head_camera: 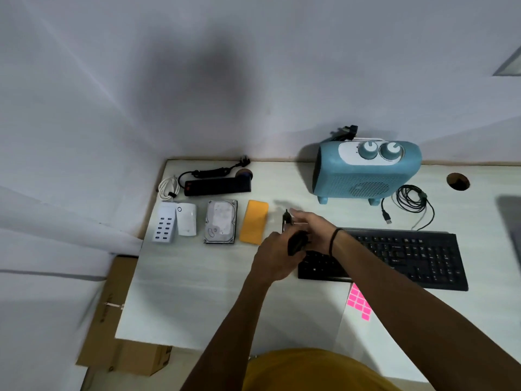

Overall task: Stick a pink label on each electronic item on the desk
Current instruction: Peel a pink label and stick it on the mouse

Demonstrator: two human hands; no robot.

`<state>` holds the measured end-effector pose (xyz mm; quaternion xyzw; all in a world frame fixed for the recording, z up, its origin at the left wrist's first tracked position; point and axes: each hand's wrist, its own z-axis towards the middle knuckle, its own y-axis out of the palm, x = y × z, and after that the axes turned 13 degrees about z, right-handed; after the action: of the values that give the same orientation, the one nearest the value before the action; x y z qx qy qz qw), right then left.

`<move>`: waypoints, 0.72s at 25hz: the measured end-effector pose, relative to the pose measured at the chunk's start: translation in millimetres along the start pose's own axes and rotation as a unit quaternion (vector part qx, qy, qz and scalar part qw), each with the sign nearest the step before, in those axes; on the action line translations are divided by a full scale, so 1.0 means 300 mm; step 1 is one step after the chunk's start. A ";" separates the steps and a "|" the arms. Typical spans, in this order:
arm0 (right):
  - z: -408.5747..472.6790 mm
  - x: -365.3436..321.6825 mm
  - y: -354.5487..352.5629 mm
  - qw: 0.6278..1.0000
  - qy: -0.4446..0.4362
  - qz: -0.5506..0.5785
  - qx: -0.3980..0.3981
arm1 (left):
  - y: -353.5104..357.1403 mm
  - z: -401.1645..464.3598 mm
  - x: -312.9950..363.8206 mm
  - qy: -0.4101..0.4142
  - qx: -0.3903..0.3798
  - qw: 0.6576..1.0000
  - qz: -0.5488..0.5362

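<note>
I see left hand (275, 259) gripping small black device (296, 242) above desk (197, 292) centre; right hand (311, 225) fingers on it, pinch unclear. Pink labels (358, 301) at front edge, partly behind right forearm. Keyboard (408, 255) right; heater (366, 170) rear; hard drive (220, 222), orange case (253, 225) left.

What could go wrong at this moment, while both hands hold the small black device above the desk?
1. The black device is held in the air by the left hand and right hand; it might slip onto the keyboard.
2. The right forearm crosses the pink label sheet and may drag it.
</note>
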<state>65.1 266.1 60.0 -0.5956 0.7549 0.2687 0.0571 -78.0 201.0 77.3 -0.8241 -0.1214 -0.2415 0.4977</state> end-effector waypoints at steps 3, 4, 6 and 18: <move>0.117 -0.057 0.026 0.998 -0.023 0.027 0.045 | 0.015 0.054 -0.069 -0.066 0.015 0.996 0.053; 0.151 -0.073 0.031 0.998 -0.018 0.039 0.052 | 0.023 0.072 -0.087 -0.079 0.020 0.995 0.052; 0.201 -0.102 0.039 0.995 -0.014 0.080 0.053 | 0.037 0.103 -0.109 -0.100 0.019 0.994 0.047; 0.390 -0.153 0.046 0.988 -0.037 -0.050 0.144 | 0.201 0.236 -0.127 -0.251 0.025 0.968 0.021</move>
<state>37.8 363.5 -16.1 -0.6078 0.7522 0.1759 0.1840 -64.4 236.0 -15.8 -0.8478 -0.2312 -0.0136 0.4771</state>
